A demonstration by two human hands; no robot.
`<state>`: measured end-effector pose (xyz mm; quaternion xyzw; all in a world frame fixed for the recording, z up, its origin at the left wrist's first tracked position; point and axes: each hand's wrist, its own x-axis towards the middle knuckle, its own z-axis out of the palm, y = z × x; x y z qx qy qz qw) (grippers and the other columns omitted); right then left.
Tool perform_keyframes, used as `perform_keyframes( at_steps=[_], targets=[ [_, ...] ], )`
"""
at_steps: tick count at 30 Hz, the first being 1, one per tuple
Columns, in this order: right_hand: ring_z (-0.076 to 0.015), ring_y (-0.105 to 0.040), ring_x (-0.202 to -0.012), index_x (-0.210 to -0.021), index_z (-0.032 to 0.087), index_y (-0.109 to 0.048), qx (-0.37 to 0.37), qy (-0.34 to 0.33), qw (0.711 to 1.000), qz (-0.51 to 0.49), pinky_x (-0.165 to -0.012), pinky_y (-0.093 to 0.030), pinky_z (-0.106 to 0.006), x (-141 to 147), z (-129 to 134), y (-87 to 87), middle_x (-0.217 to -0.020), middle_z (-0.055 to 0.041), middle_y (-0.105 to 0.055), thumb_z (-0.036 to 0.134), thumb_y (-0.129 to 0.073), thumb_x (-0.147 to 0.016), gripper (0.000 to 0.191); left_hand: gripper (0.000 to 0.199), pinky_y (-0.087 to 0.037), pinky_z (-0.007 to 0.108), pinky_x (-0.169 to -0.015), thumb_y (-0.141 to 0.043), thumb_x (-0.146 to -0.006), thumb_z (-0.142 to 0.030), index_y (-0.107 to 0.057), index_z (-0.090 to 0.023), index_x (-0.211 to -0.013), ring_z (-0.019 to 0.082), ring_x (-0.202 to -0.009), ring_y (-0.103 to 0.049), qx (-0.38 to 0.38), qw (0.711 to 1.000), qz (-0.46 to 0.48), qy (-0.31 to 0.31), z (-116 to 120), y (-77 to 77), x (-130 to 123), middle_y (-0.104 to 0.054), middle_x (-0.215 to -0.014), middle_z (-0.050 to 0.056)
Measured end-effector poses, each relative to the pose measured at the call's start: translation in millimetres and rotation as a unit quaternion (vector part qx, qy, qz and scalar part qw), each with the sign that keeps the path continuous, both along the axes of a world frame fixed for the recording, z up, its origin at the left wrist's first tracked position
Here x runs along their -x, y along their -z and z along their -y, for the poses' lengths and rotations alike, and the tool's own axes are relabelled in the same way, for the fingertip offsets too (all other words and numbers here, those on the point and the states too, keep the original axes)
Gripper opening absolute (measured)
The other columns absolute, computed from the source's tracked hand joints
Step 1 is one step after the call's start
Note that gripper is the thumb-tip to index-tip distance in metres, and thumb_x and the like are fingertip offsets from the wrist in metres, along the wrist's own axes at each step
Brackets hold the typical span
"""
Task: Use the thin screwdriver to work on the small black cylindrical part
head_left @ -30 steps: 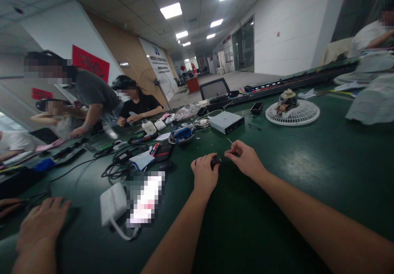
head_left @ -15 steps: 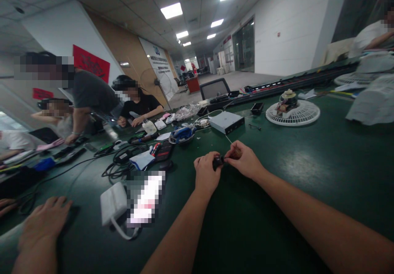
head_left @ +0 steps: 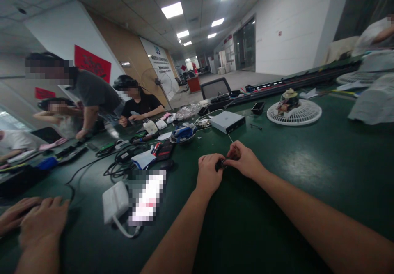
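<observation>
My left hand [head_left: 210, 170] is closed around a small dark cylindrical part [head_left: 219, 164], and its fingers cover most of it. Against the near end of that part, the fingertips of my right hand [head_left: 244, 161] are pinched together. Tucked in my right hand is a slim tool that looks like a screwdriver [head_left: 230, 138], its pale shaft pointing away from me and its handle mostly hidden. Both hands meet just above the green table [head_left: 295, 192].
Beyond my hands sit a grey box [head_left: 227, 122], a small black tray [head_left: 257, 108] and a white fan grille with a motor [head_left: 294, 111]. To the left lie a white adapter [head_left: 115, 202], a blurred bright screen [head_left: 149, 198], cables and tools. A co-worker's hands [head_left: 44, 220] rest at lower left.
My hands have drawn closer together, and the dark part has turned so less of it shows. At lower left, the co-worker's two hands have come together.
</observation>
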<state>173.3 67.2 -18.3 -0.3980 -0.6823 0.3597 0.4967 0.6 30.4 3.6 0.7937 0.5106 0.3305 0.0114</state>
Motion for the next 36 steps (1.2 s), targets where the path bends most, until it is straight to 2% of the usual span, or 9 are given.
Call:
perform_keyframes(
  at_steps=[9, 14, 17, 22, 24, 28, 30, 33, 36],
  targets=[
    [-0.0169, -0.061, -0.067, -0.086, 0.025, -0.054, -0.032, 0.022, 0.997, 0.068, -0.066, -0.044, -0.031, -1.1, 10.0, -11.5, -0.076, 0.004, -0.067, 0.025, -0.075, -0.076, 0.024, 0.029, -0.037, 0.038, -0.101, -0.068, -0.081, -0.01, -0.062, -0.024, -0.105, 0.019, -0.102, -0.062, -0.004, 1.0, 0.013, 0.014, 1.8, -2.2, 0.5, -0.071, -0.105, -0.001],
    [-0.017, -0.061, -0.068, -0.088, 0.024, -0.055, -0.039, 0.032, 0.997, 0.055, -0.065, -0.042, -0.03, -1.2, 10.3, -12.9, -0.078, 0.0029, -0.067, 0.027, -0.074, -0.078, 0.022, 0.033, -0.036, 0.038, -0.102, -0.067, -0.082, -0.009, -0.061, -0.025, -0.109, 0.019, -0.105, -0.062, -0.016, 1.0, 0.006, 0.008, 4.4, -4.0, -2.0, -0.071, -0.11, -0.001],
    [-0.0165, -0.058, -0.063, -0.092, 0.023, -0.059, -0.031, 0.033, 0.999, 0.03, -0.063, -0.042, -0.031, -1.4, 9.7, -13.5, -0.076, 0.0013, -0.067, 0.034, -0.063, -0.089, 0.012, 0.029, -0.035, 0.039, -0.1, -0.066, -0.084, -0.013, -0.061, -0.026, -0.11, 0.019, -0.105, -0.062, -0.03, 0.999, 0.001, -0.021, 4.7, -3.9, -3.1, -0.071, -0.109, -0.001],
    [-0.0189, -0.065, -0.073, -0.127, 0.022, -0.054, 0.021, 0.018, 0.998, -0.053, -0.062, -0.048, -0.031, -2.2, 4.8, -12.1, -0.093, -0.0058, -0.074, 0.046, -0.043, -0.1, 0.038, 0.029, -0.036, 0.039, -0.097, -0.069, -0.079, -0.012, -0.061, -0.026, -0.104, 0.021, -0.101, -0.063, -0.025, 0.992, 0.027, -0.119, -0.2, -0.1, 0.4, -0.07, -0.104, 0.0],
    [-0.0197, -0.066, -0.072, -0.133, 0.018, -0.054, 0.046, 0.014, 0.995, -0.084, -0.06, -0.048, -0.031, -3.3, 2.8, -11.6, -0.09, -0.0084, -0.075, 0.052, -0.038, -0.101, 0.05, 0.03, -0.036, 0.039, -0.097, -0.07, -0.078, -0.012, -0.061, -0.026, -0.103, 0.021, -0.101, -0.063, -0.02, 0.988, 0.04, -0.15, -2.3, 1.5, 2.3, -0.07, -0.102, 0.0],
    [-0.0193, -0.063, -0.062, -0.115, 0.011, -0.068, 0.083, -0.016, 0.989, -0.123, -0.059, -0.048, -0.031, -6.0, 1.7, -12.7, -0.068, -0.0087, -0.071, 0.06, -0.031, -0.1, 0.063, 0.029, -0.036, 0.038, -0.094, -0.069, -0.077, -0.012, -0.062, -0.026, -0.102, 0.021, -0.1, -0.062, -0.01, 0.982, 0.047, -0.185, -3.5, 3.0, 4.2, -0.068, -0.099, 0.0],
    [-0.0186, -0.062, -0.058, -0.118, 0.011, -0.065, 0.095, -0.044, 0.985, -0.137, -0.058, -0.048, -0.031, -6.3, 2.5, -13.9, -0.063, -0.0064, -0.069, 0.059, -0.03, -0.1, 0.062, 0.026, -0.036, 0.038, -0.093, -0.068, -0.078, -0.013, -0.062, -0.026, -0.1, 0.021, -0.098, -0.062, -0.006, 0.98, 0.04, -0.196, -3.0, 3.0, 4.5, -0.066, -0.098, 0.0],
    [-0.0182, -0.062, -0.056, -0.125, 0.014, -0.058, 0.114, -0.08, 0.98, -0.141, -0.056, -0.048, -0.03, -5.9, 4.2, -15.6, -0.063, -0.0032, -0.071, 0.049, -0.045, -0.095, 0.048, 0.023, -0.037, 0.038, -0.093, -0.067, -0.077, -0.013, -0.06, -0.025, -0.095, 0.02, -0.096, -0.061, 0.001, 0.976, 0.036, -0.214, -2.3, 2.6, 4.6, -0.064, -0.095, 0.0],
    [-0.0174, -0.064, -0.056, -0.102, 0.015, -0.064, 0.126, -0.11, 0.977, -0.13, -0.058, -0.048, -0.029, -6.5, 6.0, -17.2, -0.062, -0.0036, -0.072, 0.037, -0.058, -0.085, 0.028, 0.022, -0.037, 0.038, -0.093, -0.066, -0.077, -0.012, -0.057, -0.024, -0.093, 0.021, -0.096, -0.061, 0.01, 0.972, 0.036, -0.23, -2.2, 2.4, 4.9, -0.062, -0.094, 0.0]
  ],
)
